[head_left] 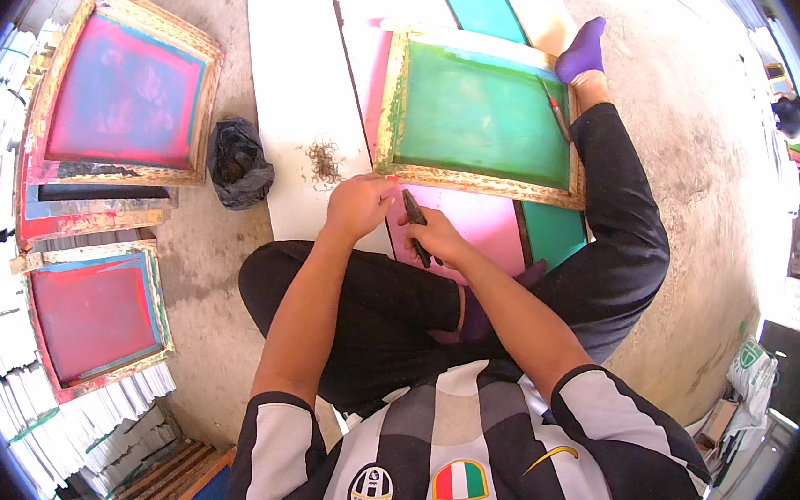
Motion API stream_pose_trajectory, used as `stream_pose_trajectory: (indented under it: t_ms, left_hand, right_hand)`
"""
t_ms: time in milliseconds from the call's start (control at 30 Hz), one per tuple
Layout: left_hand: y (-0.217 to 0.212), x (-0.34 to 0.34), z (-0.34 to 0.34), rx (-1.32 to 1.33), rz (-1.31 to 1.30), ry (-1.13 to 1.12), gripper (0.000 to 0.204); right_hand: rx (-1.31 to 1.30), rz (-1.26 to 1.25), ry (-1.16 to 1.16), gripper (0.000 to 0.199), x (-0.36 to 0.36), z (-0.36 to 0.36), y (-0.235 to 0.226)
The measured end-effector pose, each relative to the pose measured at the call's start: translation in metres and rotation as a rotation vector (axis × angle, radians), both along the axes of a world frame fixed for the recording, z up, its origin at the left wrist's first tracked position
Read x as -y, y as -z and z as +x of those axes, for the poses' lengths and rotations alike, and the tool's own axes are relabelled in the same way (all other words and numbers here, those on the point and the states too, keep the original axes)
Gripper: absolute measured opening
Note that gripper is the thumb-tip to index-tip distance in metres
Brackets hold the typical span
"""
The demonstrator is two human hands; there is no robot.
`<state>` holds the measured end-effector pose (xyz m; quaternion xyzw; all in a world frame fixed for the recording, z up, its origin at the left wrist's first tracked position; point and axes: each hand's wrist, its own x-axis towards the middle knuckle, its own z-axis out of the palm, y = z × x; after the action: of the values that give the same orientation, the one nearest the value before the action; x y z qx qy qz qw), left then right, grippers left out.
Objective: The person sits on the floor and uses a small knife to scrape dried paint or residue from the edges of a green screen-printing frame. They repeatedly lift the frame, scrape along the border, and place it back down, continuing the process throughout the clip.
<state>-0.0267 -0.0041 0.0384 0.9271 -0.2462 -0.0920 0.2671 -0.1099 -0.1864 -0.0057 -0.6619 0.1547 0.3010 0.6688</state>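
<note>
I sit cross-legged on the floor in front of a wooden-framed printing screen with a green mesh (478, 112). My left hand (357, 206) rests on the near left corner of the frame. My right hand (432, 238) holds a dark, thin tool (415, 219) upright just below the frame's near edge. The frame lies on pink and teal sheets (483, 225) over a white board (298, 89). A red-handled tool (557, 115) lies along the frame's right side. A small heap of dark scrapings (323, 160) sits on the white board beside the frame.
Two other framed screens with red mesh (120, 93) (95, 316) lean at the left, with stacks of white sheets (15, 374) around them. A black plastic bag (238, 164) sits on the concrete floor. My foot in a purple sock (581, 48) lies by the frame's far right.
</note>
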Motion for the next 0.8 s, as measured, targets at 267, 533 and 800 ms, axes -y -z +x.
stream_pose_trajectory:
  t_ms: [267, 533, 800]
  left_hand:
    - [0.012, -0.006, 0.000, 0.091, 0.023, 0.090, 0.016]
    - [0.013, -0.021, 0.014, -0.084, 0.264, -0.348, 0.020]
    - [0.000, -0.035, 0.022, -0.272, 0.355, -0.567, 0.031]
  right_hand:
    - [-0.157, 0.162, 0.030, 0.023, -0.009, 0.002, -0.032]
    - [-0.148, 0.025, 0.213, 0.022, 0.003, 0.009, -0.013]
    - [-0.190, -0.041, 0.262, 0.025, -0.001, 0.018, -0.015]
